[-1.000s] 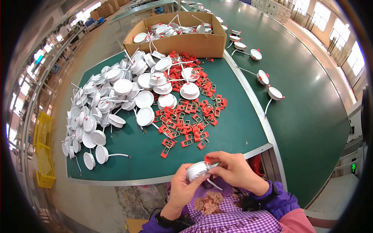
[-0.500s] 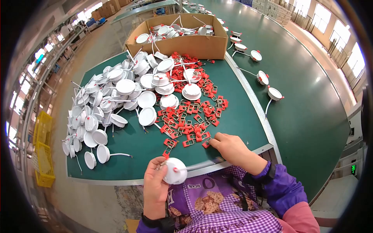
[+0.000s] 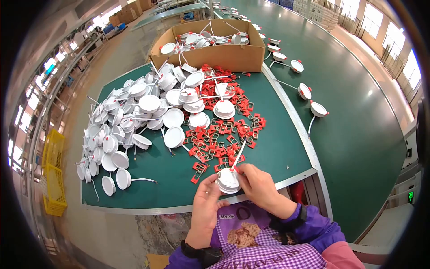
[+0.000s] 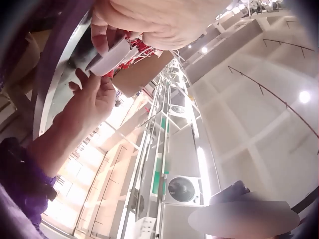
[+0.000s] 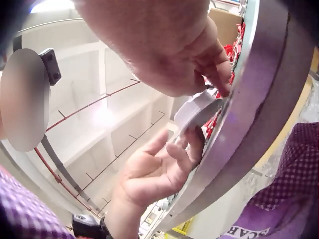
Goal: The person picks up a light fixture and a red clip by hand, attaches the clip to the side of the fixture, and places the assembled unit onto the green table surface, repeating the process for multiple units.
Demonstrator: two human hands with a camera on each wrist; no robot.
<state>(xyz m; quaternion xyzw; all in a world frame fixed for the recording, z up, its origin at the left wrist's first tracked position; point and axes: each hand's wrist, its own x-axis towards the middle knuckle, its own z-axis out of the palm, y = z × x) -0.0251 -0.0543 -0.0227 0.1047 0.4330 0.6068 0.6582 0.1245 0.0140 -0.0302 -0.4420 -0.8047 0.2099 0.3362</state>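
A round white downlight (image 3: 228, 181) is held up over the near table edge, its back facing upward and its white cable sticking up. My left hand (image 3: 206, 208) grips its rim from the left, fingers around the side. On the right side, my right hand (image 3: 260, 184) pinches a small red spring clip (image 3: 238, 170) against the light's upper edge; the fingers hide most of the clip. In the right wrist view, the light's white rim (image 5: 197, 112) shows between both hands.
Loose red clips (image 3: 224, 134) are heaped mid-table, with a pile of white downlights (image 3: 149, 103) to their left. A cardboard box (image 3: 210, 58) of lights stands behind. Along the right runs a green conveyor (image 3: 358, 134) bearing a row of clipped lights. Yellow crates (image 3: 54, 179) stand at left.
My right hand went out to the red clips, picked one up and came back to the light. My left hand moved left, then back right, turning the light's back upward.
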